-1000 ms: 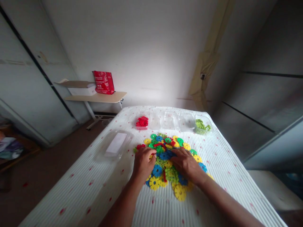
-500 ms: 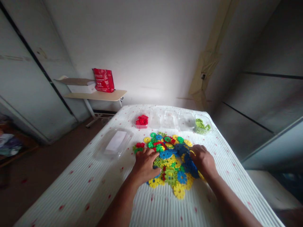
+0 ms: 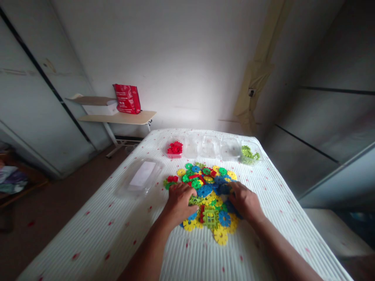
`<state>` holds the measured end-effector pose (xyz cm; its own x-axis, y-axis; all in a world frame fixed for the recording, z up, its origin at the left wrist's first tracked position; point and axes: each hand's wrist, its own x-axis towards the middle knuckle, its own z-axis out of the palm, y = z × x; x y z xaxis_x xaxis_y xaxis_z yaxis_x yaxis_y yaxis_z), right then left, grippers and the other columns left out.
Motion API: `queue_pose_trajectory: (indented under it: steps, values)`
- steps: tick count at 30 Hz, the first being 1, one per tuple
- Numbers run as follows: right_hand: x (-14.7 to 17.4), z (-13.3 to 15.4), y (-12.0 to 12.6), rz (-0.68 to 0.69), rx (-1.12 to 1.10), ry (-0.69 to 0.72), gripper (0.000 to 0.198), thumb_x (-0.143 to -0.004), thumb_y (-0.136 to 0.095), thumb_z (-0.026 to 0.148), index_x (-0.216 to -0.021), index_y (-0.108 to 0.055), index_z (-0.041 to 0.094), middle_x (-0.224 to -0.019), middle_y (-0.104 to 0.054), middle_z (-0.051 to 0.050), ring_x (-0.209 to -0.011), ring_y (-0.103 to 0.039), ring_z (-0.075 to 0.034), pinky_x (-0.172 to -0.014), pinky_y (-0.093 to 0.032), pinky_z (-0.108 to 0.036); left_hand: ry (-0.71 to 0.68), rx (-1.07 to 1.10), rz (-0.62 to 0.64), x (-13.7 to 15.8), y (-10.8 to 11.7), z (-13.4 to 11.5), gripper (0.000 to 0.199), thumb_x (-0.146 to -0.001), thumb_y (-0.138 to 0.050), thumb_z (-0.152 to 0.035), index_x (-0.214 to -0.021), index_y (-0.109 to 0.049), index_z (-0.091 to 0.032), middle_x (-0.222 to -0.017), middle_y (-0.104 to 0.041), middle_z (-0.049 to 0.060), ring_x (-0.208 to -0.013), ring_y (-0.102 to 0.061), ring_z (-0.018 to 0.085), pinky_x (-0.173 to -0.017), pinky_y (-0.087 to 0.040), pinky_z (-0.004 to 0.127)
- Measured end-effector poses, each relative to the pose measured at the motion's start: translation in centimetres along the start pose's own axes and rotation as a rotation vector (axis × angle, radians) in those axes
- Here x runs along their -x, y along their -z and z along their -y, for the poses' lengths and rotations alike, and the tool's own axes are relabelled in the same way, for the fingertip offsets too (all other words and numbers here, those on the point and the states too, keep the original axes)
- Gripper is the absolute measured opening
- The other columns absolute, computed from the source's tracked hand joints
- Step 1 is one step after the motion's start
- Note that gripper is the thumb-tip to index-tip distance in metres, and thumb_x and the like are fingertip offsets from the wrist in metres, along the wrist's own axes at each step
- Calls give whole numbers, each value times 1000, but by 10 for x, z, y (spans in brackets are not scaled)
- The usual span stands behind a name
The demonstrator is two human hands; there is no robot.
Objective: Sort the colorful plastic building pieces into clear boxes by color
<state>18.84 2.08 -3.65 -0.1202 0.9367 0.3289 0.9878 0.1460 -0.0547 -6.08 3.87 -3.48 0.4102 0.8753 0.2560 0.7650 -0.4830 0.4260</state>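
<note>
A mixed pile of plastic snowflake discs and interlocking pieces (image 3: 210,199) in yellow, blue, green and red lies on the table. At the pile's left side rests my left hand (image 3: 181,201), fingers curved over the pieces and thumb apart. My right hand (image 3: 246,201) is against the pile's right side, touching blue discs (image 3: 222,185) with its fingers apart from the thumb. Its fingertips are partly hidden among the discs. Between the hands sits a light green square piece (image 3: 211,217), with a yellow disc (image 3: 220,235) in front. Neither hand visibly lifts a piece.
A row of clear plastic boxes (image 3: 209,146) stands at the table's back; one end holds red pieces (image 3: 175,148), the other light green pieces (image 3: 250,153). To the left lies a clear lid (image 3: 125,185) with white paper (image 3: 142,175). A side table (image 3: 131,118) bears a red bag (image 3: 128,99).
My right hand has shifted slightly left and opened over the pile's right side, covering the yellow piece seen there before. The left hand stays nearly in place.
</note>
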Motion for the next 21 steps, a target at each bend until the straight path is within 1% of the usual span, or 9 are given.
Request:
queue_pose_trajectory:
  steps: [4,7,9,11,14,16,17,19,21]
  values:
    - [-3,-7,4,-156,1,6,23,-78,-47,16,-96,-60,18,-90,-63,-8,-86,-56,-22,-70,-45,-31,-67,63,-55,-2,-2,2,16,-61,-63,-14,-75,-60,-21,-80,-62,0,-86,-53,20,-83,-33,34]
    - [-2,-1,9,-220,-158,129,20,-82,-46,20,-95,-60,18,-93,-63,-9,-88,-55,-21,-76,-45,-34,-82,148,-108,-4,-4,3,14,-63,-61,-11,-73,-61,-20,-77,-63,0,-81,-54,17,-80,-36,31]
    - [1,11,13,-177,-294,245,20,-83,-46,24,-96,-60,18,-94,-63,-9,-87,-55,-19,-77,-45,-32,-65,200,-147,-5,-6,2,12,-65,-60,-11,-73,-61,-20,-77,-64,0,-79,-55,16,-77,-38,28]
    - [5,25,18,-74,-371,346,23,-82,-49,30,-100,-59,19,-97,-62,-8,-89,-55,-19,-78,-44,-32,-32,236,-179,-6,-7,2,11,-67,-59,-12,-74,-61,-19,-77,-64,0,-78,-55,15,-74,-39,26]
    - [11,45,23,136,-361,453,44,-71,-61,40,-111,-55,21,-106,-60,-8,-95,-52,-22,-83,-41,-36,22,237,-196,-7,-8,2,8,-69,-59,-14,-74,-61,-19,-75,-64,0,-75,-56,14,-71,-40,25]
    - [14,52,23,243,-316,474,56,-65,-65,41,-116,-53,23,-110,-58,-9,-97,-50,-25,-85,-38,-39,31,217,-197,-7,-8,4,7,-70,-59,-15,-75,-61,-19,-75,-64,0,-75,-56,14,-70,-41,25]
    - [15,54,23,272,-298,474,57,-64,-66,39,-117,-52,23,-111,-58,-9,-98,-50,-25,-86,-37,-40,29,209,-200,-7,-8,6,7,-70,-58,-16,-76,-62,-19,-75,-64,0,-75,-55,14,-70,-41,25]
    - [16,54,21,291,-287,460,57,-66,-64,33,-120,-50,23,-112,-57,-9,-98,-49,-25,-87,-35,-41,26,197,-212,-7,-8,8,8,-73,-55,-16,-77,-62,-19,-73,-64,0,-73,-55,14,-70,-41,25]
    - [16,51,19,267,-294,437,56,-69,-60,31,-123,-47,21,-112,-57,-10,-99,-50,-24,-87,-36,-40,33,184,-222,-7,-6,10,9,-74,-54,-16,-76,-62,-19,-71,-64,0,-71,-56,13,-70,-41,25]
